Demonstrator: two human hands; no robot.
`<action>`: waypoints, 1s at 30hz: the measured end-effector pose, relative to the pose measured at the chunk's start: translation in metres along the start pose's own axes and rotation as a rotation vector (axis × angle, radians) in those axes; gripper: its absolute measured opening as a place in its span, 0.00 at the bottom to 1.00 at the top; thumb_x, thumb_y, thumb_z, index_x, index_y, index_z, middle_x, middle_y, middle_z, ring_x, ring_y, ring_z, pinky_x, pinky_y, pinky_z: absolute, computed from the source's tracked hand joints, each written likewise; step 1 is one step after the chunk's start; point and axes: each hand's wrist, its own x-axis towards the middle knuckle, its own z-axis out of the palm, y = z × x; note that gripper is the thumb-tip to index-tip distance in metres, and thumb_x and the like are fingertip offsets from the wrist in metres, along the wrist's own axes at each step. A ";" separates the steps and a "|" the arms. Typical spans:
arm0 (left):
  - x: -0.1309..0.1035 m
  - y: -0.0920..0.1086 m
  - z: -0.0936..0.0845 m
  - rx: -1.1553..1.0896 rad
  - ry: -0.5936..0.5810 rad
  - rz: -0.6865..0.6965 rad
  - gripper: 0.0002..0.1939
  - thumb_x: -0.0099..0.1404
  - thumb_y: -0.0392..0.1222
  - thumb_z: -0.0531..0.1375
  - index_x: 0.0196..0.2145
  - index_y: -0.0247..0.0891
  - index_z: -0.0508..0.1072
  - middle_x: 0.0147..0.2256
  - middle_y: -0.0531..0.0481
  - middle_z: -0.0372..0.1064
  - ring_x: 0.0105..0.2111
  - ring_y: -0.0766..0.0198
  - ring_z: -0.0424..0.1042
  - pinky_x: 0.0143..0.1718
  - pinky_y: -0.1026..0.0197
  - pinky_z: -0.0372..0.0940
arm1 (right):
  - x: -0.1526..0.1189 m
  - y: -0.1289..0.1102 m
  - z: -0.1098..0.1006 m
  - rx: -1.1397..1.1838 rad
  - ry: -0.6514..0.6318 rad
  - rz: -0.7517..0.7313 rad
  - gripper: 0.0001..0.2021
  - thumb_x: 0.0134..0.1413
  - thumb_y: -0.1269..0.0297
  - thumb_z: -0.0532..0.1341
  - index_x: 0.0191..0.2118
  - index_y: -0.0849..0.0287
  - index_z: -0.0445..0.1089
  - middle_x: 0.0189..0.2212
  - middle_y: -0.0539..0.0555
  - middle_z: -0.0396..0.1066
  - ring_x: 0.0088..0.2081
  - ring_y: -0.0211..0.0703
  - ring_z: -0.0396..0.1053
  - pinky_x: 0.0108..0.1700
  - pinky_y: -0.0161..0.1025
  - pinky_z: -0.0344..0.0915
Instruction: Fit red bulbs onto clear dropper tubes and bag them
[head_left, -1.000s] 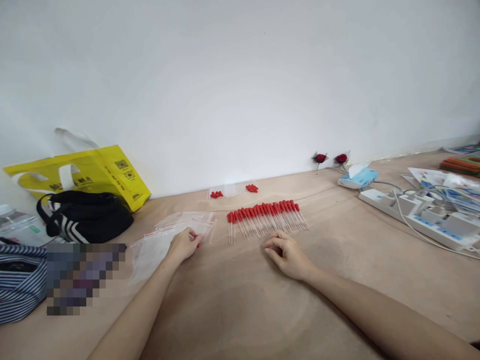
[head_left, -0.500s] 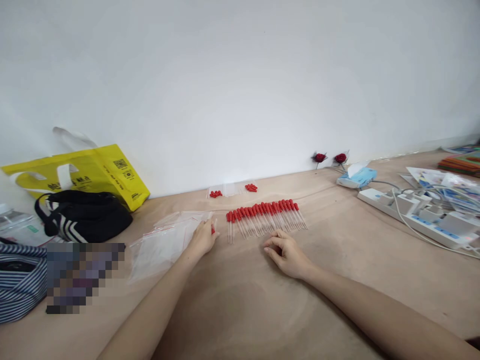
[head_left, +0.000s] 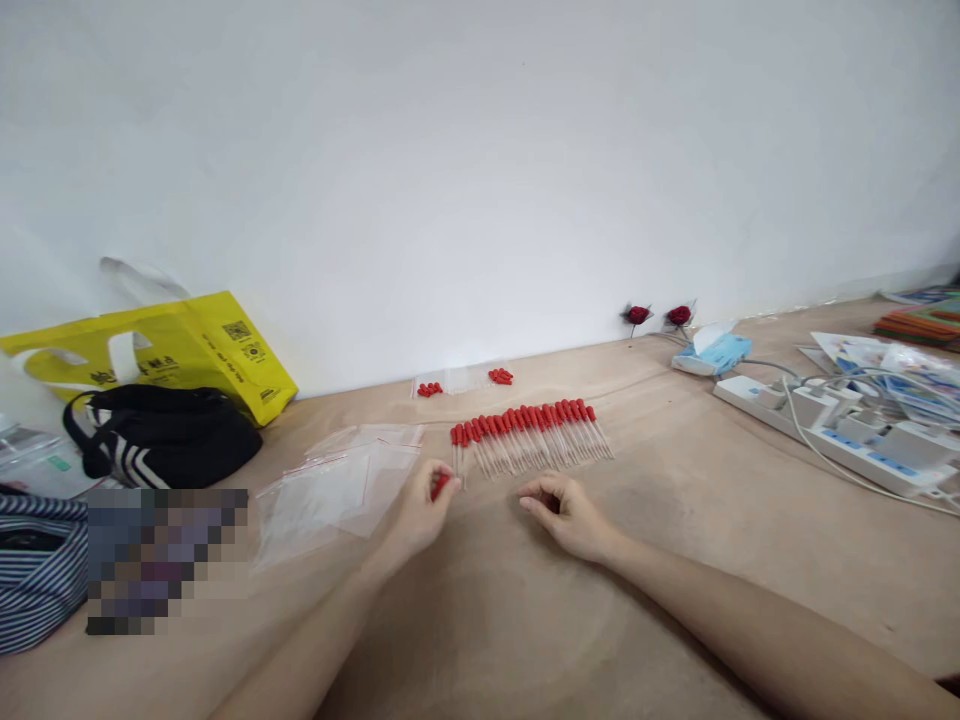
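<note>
Clutching a red piece (head_left: 442, 487), prob. just one though fingers hide most of it, the L hand (head_left: 424, 506) is mid-bench (head_left: 480, 620), just beside the L end of a row of red-topped droppers (head_left: 524, 417). Grip there: thumb & fingers clamped on the piece. R hand (head_left: 566, 515), by the row's near side, has a loosely curled grip, small gap btwn thumb & fingers, nothing visible in it. Step in hand looks like handling the red piece at the row's L end; next move prob. calls for steady L fingertips, clear of the thin tubes, w/ R hand free to assist.

Counts, L to R: 1 striped bag (head_left: 37, 590) toward bench's L edge; 1 yellow bag (head_left: 202, 340) at the back edge; 1 black pouch (head_left: 195, 430) before it; clear zip bags (head_left: 315, 500), at least 3, overlapping; 2 small red piles (head_left: 501, 377) near the back edge, several pcs each; droppers approx. 20, too packed for an exact no.; 2 roses (head_left: 637, 315), back edge; 1 tissue pack (head_left: 716, 356); 1 power strip (head_left: 840, 447) toward R edge.
</note>
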 end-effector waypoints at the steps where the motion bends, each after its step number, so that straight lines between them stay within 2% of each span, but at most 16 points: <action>1: -0.009 0.005 0.007 -0.079 -0.052 0.023 0.01 0.58 0.36 0.53 0.29 0.38 0.61 0.27 0.53 0.66 0.28 0.66 0.68 0.29 0.66 0.61 | 0.000 -0.002 0.003 0.090 -0.008 0.031 0.10 0.50 0.61 0.57 0.35 0.60 0.70 0.30 0.54 0.68 0.31 0.39 0.65 0.35 0.38 0.62; 3: -0.024 0.014 0.021 -0.478 -0.253 0.030 0.04 0.57 0.40 0.54 0.29 0.38 0.60 0.23 0.56 0.62 0.22 0.69 0.64 0.22 0.68 0.58 | -0.001 -0.006 0.010 0.283 -0.044 0.081 0.14 0.49 0.56 0.57 0.38 0.59 0.69 0.32 0.54 0.70 0.35 0.41 0.66 0.39 0.40 0.62; 4: -0.030 0.019 0.027 -0.618 -0.317 0.022 0.07 0.56 0.42 0.55 0.29 0.38 0.60 0.21 0.58 0.59 0.20 0.70 0.61 0.21 0.68 0.57 | -0.001 -0.008 0.013 0.369 -0.065 0.102 0.16 0.48 0.53 0.57 0.38 0.59 0.69 0.31 0.53 0.70 0.36 0.41 0.66 0.40 0.40 0.62; 6: -0.037 0.027 0.037 -0.789 -0.381 0.008 0.10 0.54 0.45 0.57 0.28 0.38 0.61 0.20 0.58 0.58 0.19 0.71 0.59 0.21 0.68 0.55 | -0.002 -0.013 0.016 0.488 -0.095 0.125 0.17 0.46 0.50 0.58 0.35 0.59 0.69 0.28 0.51 0.70 0.35 0.41 0.66 0.40 0.39 0.62; 8: -0.039 0.031 0.042 -0.848 -0.369 -0.001 0.12 0.52 0.47 0.59 0.27 0.38 0.61 0.20 0.58 0.58 0.20 0.71 0.59 0.24 0.67 0.55 | -0.001 -0.015 0.016 0.521 -0.061 0.131 0.18 0.46 0.48 0.57 0.30 0.60 0.69 0.25 0.50 0.68 0.31 0.38 0.65 0.37 0.37 0.62; 11: -0.036 0.028 0.041 -0.863 -0.307 -0.032 0.14 0.49 0.47 0.62 0.28 0.37 0.63 0.24 0.56 0.60 0.25 0.69 0.61 0.28 0.66 0.56 | 0.004 -0.011 0.010 0.510 0.110 0.168 0.20 0.48 0.46 0.54 0.27 0.60 0.66 0.21 0.49 0.65 0.24 0.34 0.61 0.30 0.33 0.60; 14: -0.031 0.017 0.036 -0.896 -0.296 -0.114 0.16 0.47 0.48 0.62 0.31 0.37 0.66 0.25 0.55 0.62 0.25 0.70 0.60 0.27 0.67 0.56 | 0.010 -0.001 0.001 0.543 0.201 0.222 0.22 0.50 0.44 0.50 0.32 0.60 0.65 0.16 0.45 0.59 0.17 0.32 0.56 0.22 0.31 0.54; 16: -0.030 0.009 0.031 -0.957 -0.319 -0.156 0.17 0.47 0.50 0.63 0.31 0.36 0.67 0.25 0.54 0.63 0.24 0.70 0.61 0.27 0.66 0.56 | 0.013 0.005 -0.004 0.504 0.166 0.219 0.23 0.50 0.43 0.49 0.36 0.60 0.65 0.13 0.43 0.54 0.15 0.32 0.52 0.18 0.30 0.50; 18: -0.030 0.004 0.027 -1.000 -0.321 -0.155 0.19 0.46 0.52 0.63 0.30 0.36 0.67 0.27 0.52 0.64 0.26 0.69 0.63 0.30 0.65 0.58 | 0.013 0.008 -0.007 0.394 0.120 0.168 0.24 0.50 0.44 0.49 0.37 0.60 0.66 0.14 0.44 0.54 0.16 0.33 0.54 0.19 0.31 0.52; 21: -0.031 0.001 0.022 -0.936 -0.257 -0.115 0.19 0.45 0.53 0.63 0.30 0.36 0.68 0.26 0.53 0.64 0.26 0.68 0.63 0.30 0.65 0.58 | 0.009 0.005 -0.008 0.201 0.067 0.041 0.22 0.54 0.48 0.47 0.38 0.60 0.68 0.21 0.50 0.64 0.27 0.39 0.63 0.28 0.35 0.60; 24: -0.031 0.000 0.021 -0.857 -0.188 -0.081 0.18 0.46 0.52 0.63 0.29 0.37 0.67 0.24 0.54 0.63 0.25 0.67 0.63 0.29 0.65 0.59 | 0.002 -0.002 -0.009 0.016 -0.033 -0.095 0.16 0.57 0.56 0.48 0.39 0.58 0.68 0.29 0.53 0.68 0.35 0.41 0.64 0.37 0.38 0.61; 27: -0.032 -0.003 0.022 -0.805 -0.169 -0.016 0.15 0.47 0.48 0.63 0.27 0.38 0.64 0.27 0.52 0.66 0.30 0.65 0.66 0.33 0.64 0.61 | -0.002 -0.007 -0.010 -0.141 -0.120 -0.138 0.12 0.55 0.62 0.51 0.37 0.58 0.70 0.28 0.53 0.65 0.30 0.39 0.63 0.33 0.36 0.60; 30: -0.033 -0.007 0.022 -0.637 -0.176 0.093 0.09 0.51 0.43 0.60 0.25 0.38 0.62 0.27 0.53 0.66 0.29 0.65 0.66 0.32 0.64 0.61 | -0.003 -0.006 -0.010 -0.193 -0.133 -0.131 0.10 0.52 0.66 0.54 0.37 0.59 0.71 0.26 0.52 0.62 0.27 0.37 0.61 0.30 0.34 0.59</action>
